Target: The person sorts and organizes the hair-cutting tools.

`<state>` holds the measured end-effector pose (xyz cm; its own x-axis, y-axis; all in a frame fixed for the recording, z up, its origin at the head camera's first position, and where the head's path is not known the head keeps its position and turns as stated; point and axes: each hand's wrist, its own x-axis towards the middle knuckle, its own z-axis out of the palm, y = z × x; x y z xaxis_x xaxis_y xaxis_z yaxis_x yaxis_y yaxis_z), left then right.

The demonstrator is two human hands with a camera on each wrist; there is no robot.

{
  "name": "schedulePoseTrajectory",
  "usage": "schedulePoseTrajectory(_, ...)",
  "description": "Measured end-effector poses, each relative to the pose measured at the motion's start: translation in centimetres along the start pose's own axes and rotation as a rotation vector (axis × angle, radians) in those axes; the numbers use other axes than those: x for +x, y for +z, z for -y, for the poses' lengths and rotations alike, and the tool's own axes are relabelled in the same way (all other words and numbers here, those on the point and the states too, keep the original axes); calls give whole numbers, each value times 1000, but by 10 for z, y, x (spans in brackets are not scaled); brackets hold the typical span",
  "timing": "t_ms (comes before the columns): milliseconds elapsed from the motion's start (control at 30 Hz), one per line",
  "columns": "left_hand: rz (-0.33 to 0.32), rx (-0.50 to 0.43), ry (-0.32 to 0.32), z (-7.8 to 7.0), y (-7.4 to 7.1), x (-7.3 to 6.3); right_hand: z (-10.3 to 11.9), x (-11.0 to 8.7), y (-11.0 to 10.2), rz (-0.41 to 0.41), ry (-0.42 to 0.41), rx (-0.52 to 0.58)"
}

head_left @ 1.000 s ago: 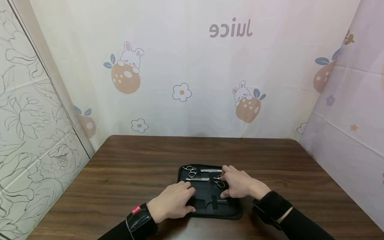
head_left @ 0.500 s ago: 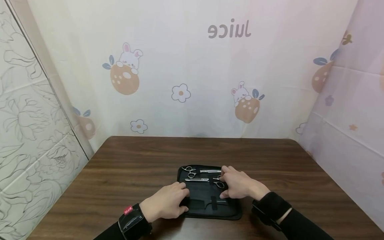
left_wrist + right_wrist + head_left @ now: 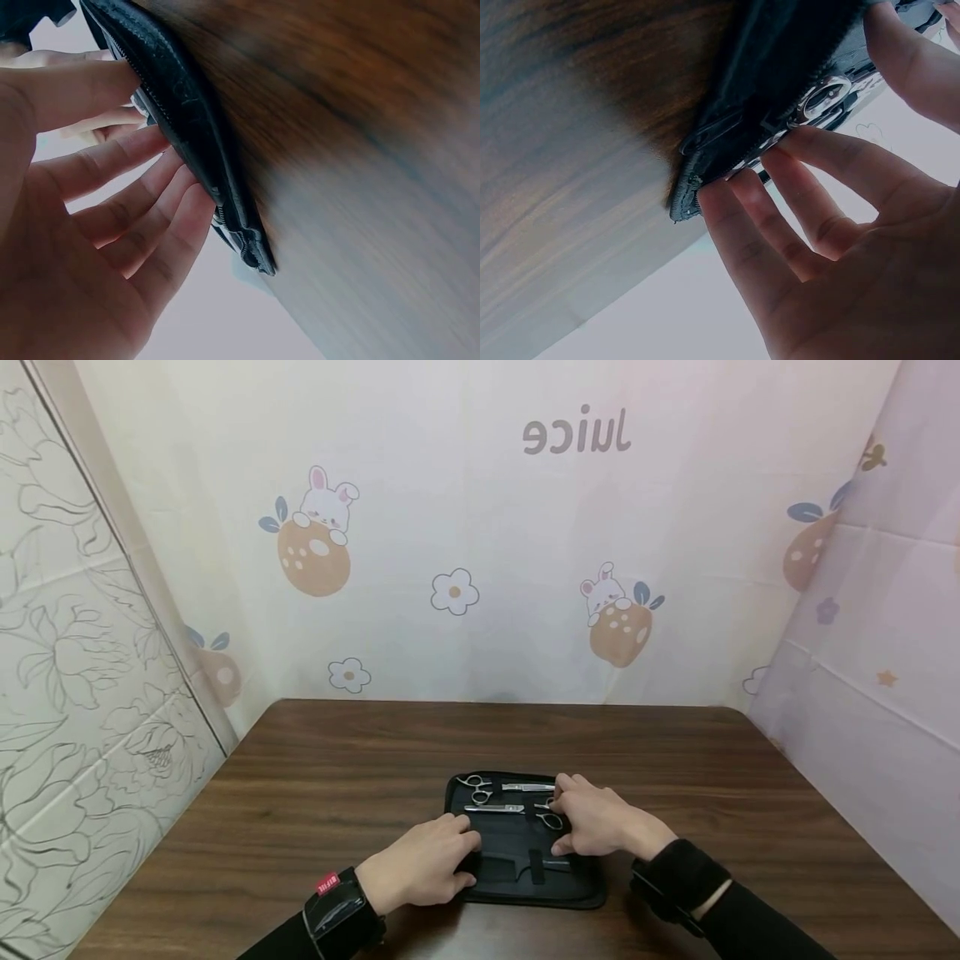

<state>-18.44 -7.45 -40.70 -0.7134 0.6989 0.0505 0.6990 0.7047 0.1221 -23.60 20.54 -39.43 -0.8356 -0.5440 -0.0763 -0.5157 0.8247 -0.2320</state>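
A black zip case point(image 3: 510, 837) lies flat and unfolded on the table. Two pairs of silver hairdressing scissors are strapped across its far half, the upper pair point(image 3: 519, 787) above the lower pair point(image 3: 493, 808). Nearer, a strap crosses a dark comb-like tool point(image 3: 495, 868). My left hand point(image 3: 422, 862) rests at the case's left edge, fingertips against the zipper side point(image 3: 176, 94) in the left wrist view. At the right edge, my right hand point(image 3: 597, 820) touches the rim and partly covers the scissors. A scissor ring point(image 3: 825, 99) shows beside its fingers in the right wrist view.
The brown wooden table point(image 3: 337, 760) extends around the case on all sides. Behind it hangs a pale printed curtain point(image 3: 465, 510), with another pale sheet on the right. A floral panel point(image 3: 82, 677) stands at the left.
My left hand has shifted slightly left, from over the case to its left edge, uncovering more of the dark tool. The right hand and the case stay where they were.
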Motion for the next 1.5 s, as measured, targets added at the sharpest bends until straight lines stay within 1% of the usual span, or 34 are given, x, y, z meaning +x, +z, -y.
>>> schedulePoseTrajectory(367, 6, -6, -7, -3, -2, 2, 0, 0, 1, 1, -2, -8)
schedulePoseTrajectory(867, 13, -7, -18, -8, 1, 6, 0, -2, 0, 4, -12, -19)
schedulePoseTrajectory(1233, -5, -8, -18, -9, 2, 9, -1, -1, 0, 3, -11, -15)
schedulePoseTrajectory(1367, -7, -13, -16, -8, 3, 8, -1, -1, 1, 4, -11, -19)
schedulePoseTrajectory(1500, 2, -21, -11, -6, 1, 5, -2, -1, 1, 2, -16, -24)
